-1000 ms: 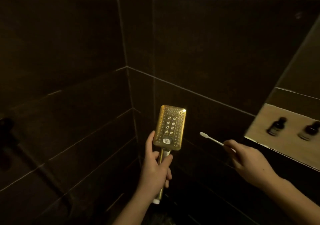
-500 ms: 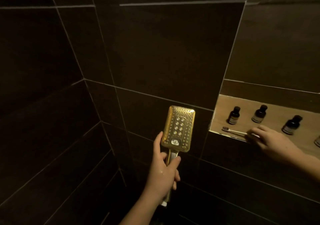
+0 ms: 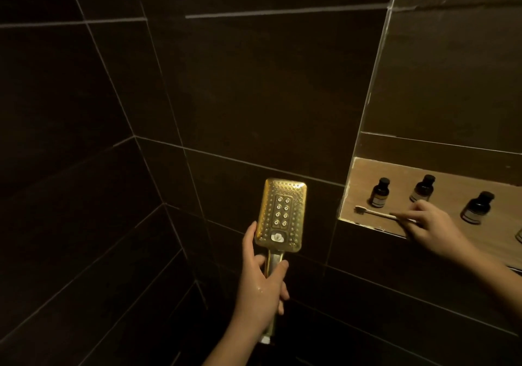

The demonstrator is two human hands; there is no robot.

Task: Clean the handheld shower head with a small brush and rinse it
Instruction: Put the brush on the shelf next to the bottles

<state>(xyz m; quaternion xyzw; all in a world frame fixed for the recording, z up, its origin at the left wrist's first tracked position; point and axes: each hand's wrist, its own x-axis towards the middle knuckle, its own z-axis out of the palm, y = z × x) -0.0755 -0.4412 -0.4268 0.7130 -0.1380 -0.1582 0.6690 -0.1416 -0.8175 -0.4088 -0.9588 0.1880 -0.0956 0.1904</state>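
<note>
My left hand (image 3: pixel 262 286) grips the handle of a gold rectangular handheld shower head (image 3: pixel 282 210) and holds it upright, nozzle face toward me, in front of the dark tiled wall. A small light-handled brush (image 3: pixel 372 212) lies along the front of a wall niche shelf (image 3: pixel 401 179), bristles at its left end. My right hand (image 3: pixel 435 227) reaches into the niche and pinches the brush's handle end with its fingertips. The lower part of the shower handle is hidden behind my left hand.
Three small dark bottles stand in the niche: one (image 3: pixel 380 192) just behind the brush, another (image 3: pixel 422 189) beside my fingers, a third (image 3: pixel 477 207) further right. Dark tiled walls meet in a corner at the left.
My right hand carried the brush from beside the shower head to the niche shelf, where the brush now lies. The view turned right. The left hand kept the shower head upright.
</note>
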